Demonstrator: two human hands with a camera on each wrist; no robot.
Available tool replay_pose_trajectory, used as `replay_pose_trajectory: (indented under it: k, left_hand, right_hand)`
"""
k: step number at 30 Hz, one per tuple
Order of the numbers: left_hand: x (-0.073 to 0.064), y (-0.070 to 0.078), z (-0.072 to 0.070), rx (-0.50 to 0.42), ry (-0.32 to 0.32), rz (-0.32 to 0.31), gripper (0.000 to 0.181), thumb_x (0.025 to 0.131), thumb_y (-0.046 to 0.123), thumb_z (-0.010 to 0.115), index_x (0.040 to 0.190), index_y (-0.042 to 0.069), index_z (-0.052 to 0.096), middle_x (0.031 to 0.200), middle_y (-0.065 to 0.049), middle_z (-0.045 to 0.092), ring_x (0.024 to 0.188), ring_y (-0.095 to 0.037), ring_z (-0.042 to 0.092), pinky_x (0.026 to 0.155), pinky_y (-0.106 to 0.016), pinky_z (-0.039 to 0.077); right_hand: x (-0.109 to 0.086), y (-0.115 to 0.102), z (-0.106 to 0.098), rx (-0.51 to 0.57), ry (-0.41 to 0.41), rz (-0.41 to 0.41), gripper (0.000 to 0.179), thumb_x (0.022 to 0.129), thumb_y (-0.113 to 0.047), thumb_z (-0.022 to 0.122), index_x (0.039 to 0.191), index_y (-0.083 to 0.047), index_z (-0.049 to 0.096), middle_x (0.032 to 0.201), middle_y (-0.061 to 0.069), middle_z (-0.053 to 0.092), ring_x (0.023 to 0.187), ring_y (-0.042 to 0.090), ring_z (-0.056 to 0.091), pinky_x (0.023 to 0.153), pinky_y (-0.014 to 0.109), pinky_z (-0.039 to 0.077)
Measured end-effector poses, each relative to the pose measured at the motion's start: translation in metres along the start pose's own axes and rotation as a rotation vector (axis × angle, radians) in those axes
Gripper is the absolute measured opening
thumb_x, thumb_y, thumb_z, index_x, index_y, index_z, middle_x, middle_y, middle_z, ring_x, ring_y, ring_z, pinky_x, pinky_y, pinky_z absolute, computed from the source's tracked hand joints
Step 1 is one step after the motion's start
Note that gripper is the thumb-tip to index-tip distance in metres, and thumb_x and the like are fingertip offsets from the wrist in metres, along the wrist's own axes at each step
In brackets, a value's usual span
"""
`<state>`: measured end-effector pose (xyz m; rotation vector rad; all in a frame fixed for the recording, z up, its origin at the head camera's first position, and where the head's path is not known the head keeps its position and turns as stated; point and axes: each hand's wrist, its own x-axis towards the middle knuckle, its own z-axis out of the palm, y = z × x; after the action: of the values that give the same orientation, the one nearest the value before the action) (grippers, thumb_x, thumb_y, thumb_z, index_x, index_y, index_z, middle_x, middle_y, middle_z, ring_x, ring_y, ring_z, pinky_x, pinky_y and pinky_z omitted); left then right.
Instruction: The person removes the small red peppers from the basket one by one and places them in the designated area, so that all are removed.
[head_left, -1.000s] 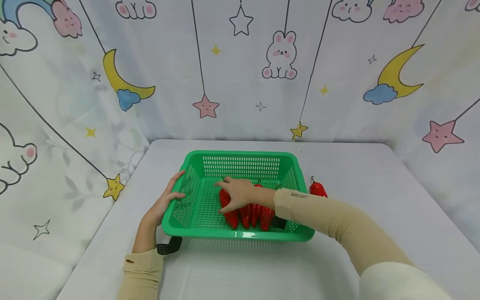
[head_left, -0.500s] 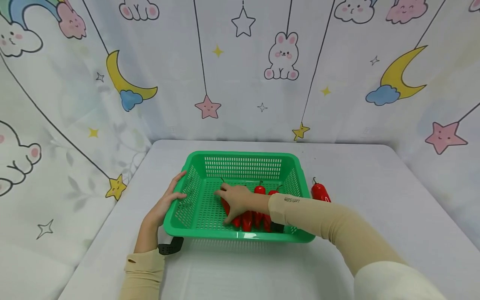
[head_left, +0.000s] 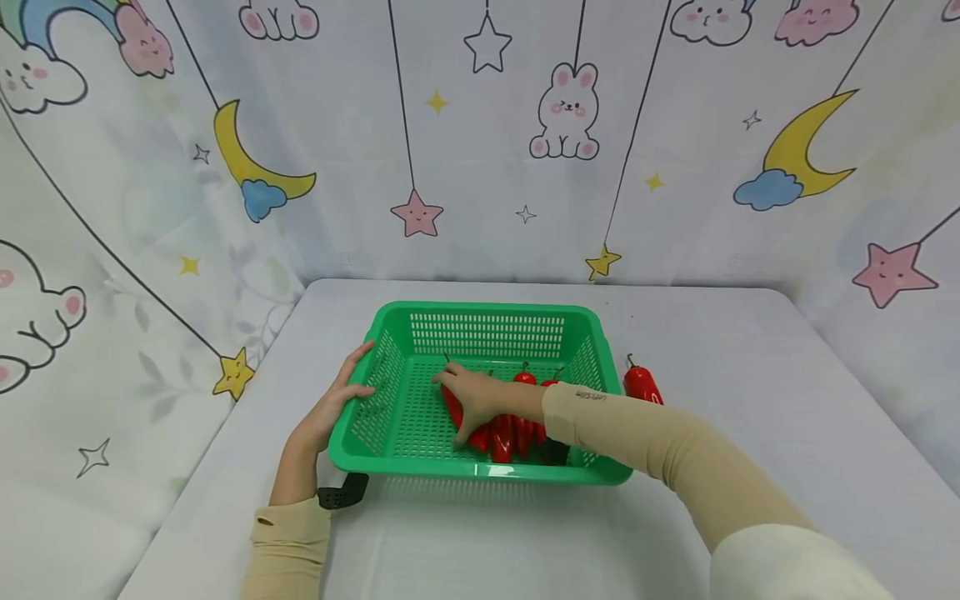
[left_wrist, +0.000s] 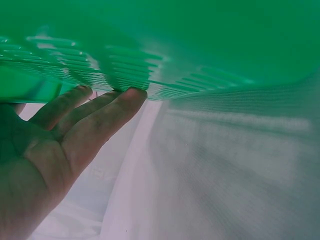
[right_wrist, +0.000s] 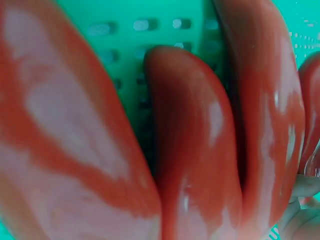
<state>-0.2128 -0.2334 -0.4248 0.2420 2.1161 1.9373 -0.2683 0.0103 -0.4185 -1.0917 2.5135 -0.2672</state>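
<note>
Right fingers: I see the right hand point(head_left: 483, 398) with thumb and fingers curled round the leftmost red pepper point(head_left: 452, 407); exactly where the tips touch is hidden from me.
Leftmost pepper: inside the green basket point(head_left: 435, 468), on its slotted floor, slightly tilted, stem toward the far wall.
Three other red peppers point(head_left: 502, 439): side by side just right of it, partly covered by the right hand and wrist; my right wrist view shows their glossy skins close up.
Left fingers: the left hand point(head_left: 324, 417) grips the basket's left side, thumb over the rim, fingers reaching along the outer wall in my left wrist feed.
Single pepper point(head_left: 642, 383): outside, on the white table point(head_left: 720, 350), just beyond the basket's right side, part of it behind the right sleeve point(head_left: 637, 429).
Left wrist: I make out a black device point(head_left: 343, 492) beside it, above the beige left sleeve point(head_left: 288, 542).
Backdrop: white cloth point(head_left: 495, 254) printed with moons, stars and a rabbit.
</note>
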Motion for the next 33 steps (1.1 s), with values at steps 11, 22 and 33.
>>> replay_pose_trajectory:
  k: [11, 22, 33]
  left_hand:
    - [0.000, 0.002, 0.000, -0.008, -0.006, 0.002, 0.070, 0.089, 0.014, 0.040, 0.147, 0.032, 0.005, 0.149, -0.012, -0.001, 0.121, -0.042, 0.026, 0.080, -0.042, 0.041]
    - [0.000, 0.001, -0.001, -0.011, -0.017, 0.013, 0.070, 0.090, 0.014, 0.040, 0.147, 0.031, 0.004, 0.149, -0.012, -0.002, 0.123, -0.041, 0.023, 0.081, -0.043, 0.040]
    - [-0.001, -0.001, -0.001, 0.008, -0.023, 0.029, 0.069, 0.090, 0.014, 0.039, 0.147, 0.030, 0.004, 0.150, -0.012, -0.003, 0.124, -0.042, 0.022, 0.081, -0.043, 0.040]
  right_hand:
    - [-0.012, -0.005, -0.018, 0.100, 0.063, -0.127, 0.089, 0.063, -0.026, 0.082, 0.134, -0.002, 0.034, 0.126, 0.005, 0.038, 0.106, 0.015, 0.043, 0.085, 0.023, 0.042]
    - [-0.034, -0.010, -0.042, 0.137, 0.105, -0.148, 0.087, 0.064, -0.029, 0.082, 0.132, -0.006, 0.034, 0.125, 0.004, 0.040, 0.106, 0.014, 0.042, 0.076, 0.021, 0.045]
    - [-0.058, -0.007, -0.067, 0.188, 0.171, -0.163, 0.091, 0.062, -0.033, 0.082, 0.133, -0.006, 0.033, 0.125, 0.004, 0.040, 0.109, 0.015, 0.041, 0.077, 0.023, 0.046]
